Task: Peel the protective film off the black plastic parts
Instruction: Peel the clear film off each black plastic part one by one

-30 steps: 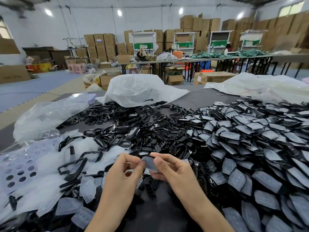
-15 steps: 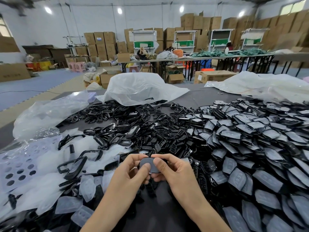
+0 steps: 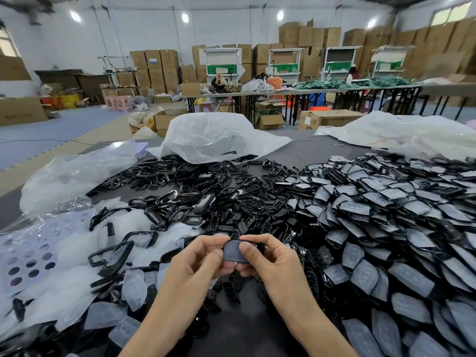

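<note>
At lower centre, the left hand [image 3: 195, 264] and right hand [image 3: 273, 264] both pinch one small black part [image 3: 231, 250] between thumbs and fingertips. It looks light and stiff, with thin, clingy film. I would grip the edges and pick at a film corner. The film gives it a dull grey face. Peeled film scraps [image 3: 134, 287] lie lower left, and the heap of filmed parts [image 3: 386, 228] spreads right.

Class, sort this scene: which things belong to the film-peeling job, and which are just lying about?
Part of the job: left hand, right hand, the black part they pinch, the heap of film-covered parts, the peeled film scraps.

Lying about: white plastic bag, cardboard boxes, long tables, pink stools.
</note>
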The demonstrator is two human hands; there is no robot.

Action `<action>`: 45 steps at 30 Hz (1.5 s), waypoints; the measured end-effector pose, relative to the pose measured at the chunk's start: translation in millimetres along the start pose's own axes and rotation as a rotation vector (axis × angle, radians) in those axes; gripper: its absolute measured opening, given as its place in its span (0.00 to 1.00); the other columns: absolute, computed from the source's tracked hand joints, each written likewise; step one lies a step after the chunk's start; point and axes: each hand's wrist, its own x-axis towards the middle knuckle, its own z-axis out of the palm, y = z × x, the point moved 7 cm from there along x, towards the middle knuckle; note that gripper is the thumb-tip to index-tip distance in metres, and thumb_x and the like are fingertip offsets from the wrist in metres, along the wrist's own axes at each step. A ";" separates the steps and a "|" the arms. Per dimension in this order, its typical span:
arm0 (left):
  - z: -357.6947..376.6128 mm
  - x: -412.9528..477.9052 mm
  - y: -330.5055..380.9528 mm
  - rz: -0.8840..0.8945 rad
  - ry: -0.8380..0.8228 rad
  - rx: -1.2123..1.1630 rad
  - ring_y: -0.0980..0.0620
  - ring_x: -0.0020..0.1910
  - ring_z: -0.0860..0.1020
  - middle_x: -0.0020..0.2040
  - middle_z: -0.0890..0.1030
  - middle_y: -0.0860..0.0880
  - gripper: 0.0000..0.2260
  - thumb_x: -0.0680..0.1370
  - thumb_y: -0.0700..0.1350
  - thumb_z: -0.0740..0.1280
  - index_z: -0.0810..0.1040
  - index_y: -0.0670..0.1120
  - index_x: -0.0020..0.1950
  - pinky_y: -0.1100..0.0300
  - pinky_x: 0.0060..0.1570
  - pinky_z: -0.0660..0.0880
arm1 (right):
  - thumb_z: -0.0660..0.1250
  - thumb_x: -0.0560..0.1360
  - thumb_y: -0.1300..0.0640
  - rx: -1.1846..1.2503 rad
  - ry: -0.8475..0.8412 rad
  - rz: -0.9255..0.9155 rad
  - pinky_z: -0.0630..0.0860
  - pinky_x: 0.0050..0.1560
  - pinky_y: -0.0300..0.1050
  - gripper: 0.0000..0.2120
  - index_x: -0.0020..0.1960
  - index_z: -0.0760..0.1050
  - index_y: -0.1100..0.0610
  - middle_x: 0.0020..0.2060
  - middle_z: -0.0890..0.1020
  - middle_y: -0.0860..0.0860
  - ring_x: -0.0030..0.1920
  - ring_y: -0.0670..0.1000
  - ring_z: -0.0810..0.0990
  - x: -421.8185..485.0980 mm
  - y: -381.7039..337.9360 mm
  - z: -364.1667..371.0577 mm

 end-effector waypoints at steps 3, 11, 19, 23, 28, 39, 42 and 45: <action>-0.1 -0.1 0.9 0.012 0.005 0.014 0.48 0.47 0.85 0.44 0.85 0.48 0.15 0.81 0.38 0.63 0.84 0.55 0.51 0.61 0.50 0.81 | 0.74 0.71 0.54 -0.009 0.011 -0.004 0.79 0.37 0.37 0.06 0.47 0.84 0.53 0.34 0.85 0.56 0.34 0.49 0.84 0.5 -0.1 -0.9; -3.5 1.4 -3.6 0.032 0.089 0.230 0.50 0.41 0.84 0.40 0.83 0.47 0.10 0.79 0.38 0.67 0.81 0.55 0.48 0.58 0.47 0.80 | 0.73 0.75 0.60 -0.049 -0.035 0.013 0.80 0.40 0.37 0.05 0.51 0.83 0.54 0.38 0.87 0.55 0.37 0.50 0.85 -0.3 3.9 4.6; 1.1 -3.0 4.0 0.116 0.127 0.346 0.55 0.41 0.84 0.40 0.85 0.54 0.11 0.81 0.38 0.63 0.80 0.54 0.51 0.59 0.45 0.79 | 0.72 0.76 0.62 -0.109 -0.023 -0.012 0.79 0.42 0.37 0.08 0.52 0.82 0.50 0.40 0.87 0.53 0.38 0.49 0.85 0.2 4.1 2.7; 4.1 -1.3 -1.8 0.039 0.091 0.207 0.51 0.41 0.84 0.41 0.84 0.48 0.08 0.81 0.39 0.65 0.81 0.50 0.52 0.65 0.43 0.79 | 0.72 0.76 0.63 -0.108 -0.046 -0.010 0.79 0.41 0.36 0.08 0.52 0.82 0.52 0.39 0.87 0.53 0.38 0.48 0.85 -1.7 2.5 3.5; 3.7 1.6 -5.2 0.022 0.047 0.211 0.53 0.35 0.82 0.35 0.83 0.50 0.05 0.79 0.38 0.67 0.80 0.48 0.49 0.66 0.40 0.77 | 0.69 0.78 0.63 -0.109 -0.067 -0.018 0.79 0.41 0.36 0.07 0.53 0.82 0.54 0.39 0.87 0.53 0.38 0.48 0.85 -1.7 0.0 4.7; 7.8 -2.0 2.8 0.100 0.078 0.207 0.55 0.34 0.81 0.34 0.82 0.49 0.07 0.80 0.38 0.65 0.80 0.49 0.49 0.69 0.38 0.75 | 0.61 0.82 0.63 0.079 -0.046 0.078 0.80 0.40 0.39 0.14 0.48 0.84 0.54 0.44 0.87 0.58 0.37 0.52 0.85 0.2 3.0 4.9; 6.0 -3.1 3.1 0.127 0.094 0.257 0.55 0.35 0.81 0.34 0.82 0.49 0.09 0.80 0.39 0.66 0.80 0.52 0.49 0.67 0.39 0.75 | 0.60 0.82 0.64 0.112 -0.037 0.098 0.80 0.38 0.38 0.13 0.49 0.83 0.57 0.41 0.86 0.58 0.35 0.52 0.84 0.6 3.6 6.0; 4.7 -2.0 2.0 0.141 0.096 0.292 0.52 0.36 0.81 0.34 0.81 0.50 0.10 0.80 0.39 0.66 0.80 0.54 0.50 0.57 0.44 0.79 | 0.63 0.81 0.65 0.110 -0.015 0.102 0.80 0.37 0.39 0.08 0.49 0.81 0.59 0.39 0.86 0.56 0.35 0.53 0.84 1.3 4.8 3.9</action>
